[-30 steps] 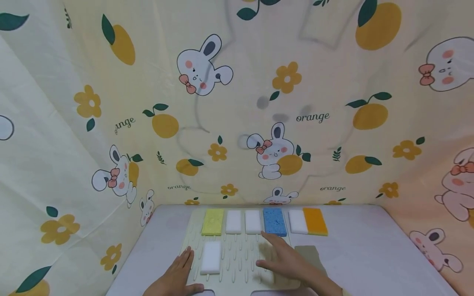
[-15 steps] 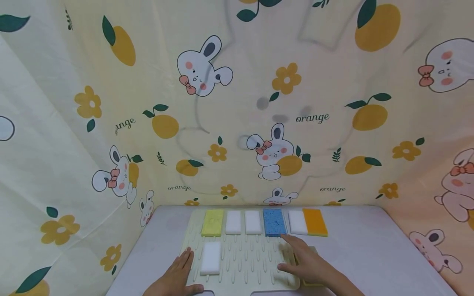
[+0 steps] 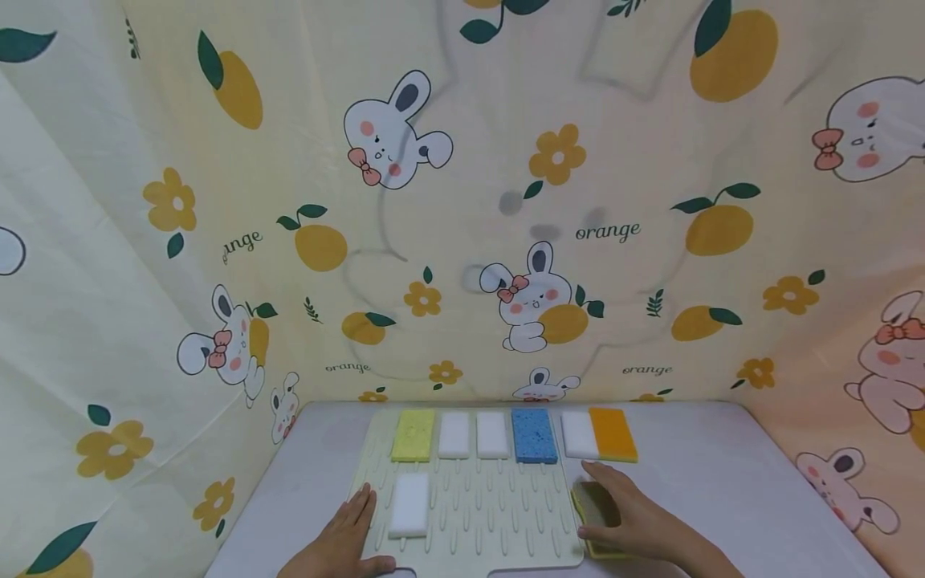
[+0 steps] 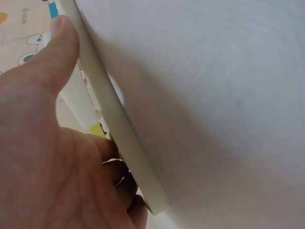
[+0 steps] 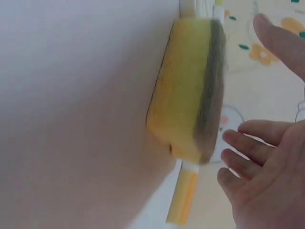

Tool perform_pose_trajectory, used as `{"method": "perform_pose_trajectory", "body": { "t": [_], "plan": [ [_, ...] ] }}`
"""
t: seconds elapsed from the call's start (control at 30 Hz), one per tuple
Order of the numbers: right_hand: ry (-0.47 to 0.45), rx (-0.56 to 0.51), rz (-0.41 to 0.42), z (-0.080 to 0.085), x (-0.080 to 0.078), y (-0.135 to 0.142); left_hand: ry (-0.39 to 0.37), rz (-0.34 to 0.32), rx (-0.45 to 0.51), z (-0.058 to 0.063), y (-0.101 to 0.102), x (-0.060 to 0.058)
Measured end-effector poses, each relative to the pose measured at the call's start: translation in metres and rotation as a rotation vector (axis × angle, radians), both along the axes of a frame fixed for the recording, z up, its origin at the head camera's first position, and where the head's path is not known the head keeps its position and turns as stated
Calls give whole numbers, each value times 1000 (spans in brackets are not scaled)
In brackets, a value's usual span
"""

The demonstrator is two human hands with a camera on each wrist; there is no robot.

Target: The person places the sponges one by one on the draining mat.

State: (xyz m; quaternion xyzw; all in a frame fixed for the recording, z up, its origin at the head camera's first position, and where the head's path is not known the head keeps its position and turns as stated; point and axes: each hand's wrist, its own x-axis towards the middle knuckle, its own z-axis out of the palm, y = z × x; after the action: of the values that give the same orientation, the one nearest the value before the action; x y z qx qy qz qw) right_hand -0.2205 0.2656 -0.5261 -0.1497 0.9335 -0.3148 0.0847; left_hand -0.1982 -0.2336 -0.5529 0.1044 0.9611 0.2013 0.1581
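My left hand [image 3: 340, 534] rests with straight fingers on the left edge of a cream ridged board [image 3: 499, 555], its thumb at the front edge. In the left wrist view the thumb and fingers lie along the board's thick rim [image 4: 128, 143]. My right hand [image 3: 636, 518] hovers, fingers spread, over a thick sponge [image 3: 596, 502] at the board's right side. The right wrist view shows this sponge [image 5: 186, 95] with a yellow body and a dark scouring layer, apart from the fingers. A white sponge block [image 3: 409, 506] lies on the board's left part.
Along the board's far edge sit a yellow sponge [image 3: 413, 436], two white blocks [image 3: 454, 435] and a blue sponge [image 3: 534, 436]. Right of them, on the white table [image 3: 694, 474], lie a white block [image 3: 578, 435] and an orange one [image 3: 613, 434]. A printed curtain [image 3: 448, 201] encloses the table.
My right hand has moved right, from above the board's right part to over the thick sponge. The left hand and the blocks have stayed in place.
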Motion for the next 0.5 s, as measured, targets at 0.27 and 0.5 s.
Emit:
{"method": "perform_pose_trajectory", "body": {
  "t": [0.27,0.5],
  "plan": [
    [-36,27,35,-2,-3,17,25,-39,11,-3,-3,-1],
    [-98,36,34,-4,-7,25,18,-30,11,-4,-3,-1]
  ]
}}
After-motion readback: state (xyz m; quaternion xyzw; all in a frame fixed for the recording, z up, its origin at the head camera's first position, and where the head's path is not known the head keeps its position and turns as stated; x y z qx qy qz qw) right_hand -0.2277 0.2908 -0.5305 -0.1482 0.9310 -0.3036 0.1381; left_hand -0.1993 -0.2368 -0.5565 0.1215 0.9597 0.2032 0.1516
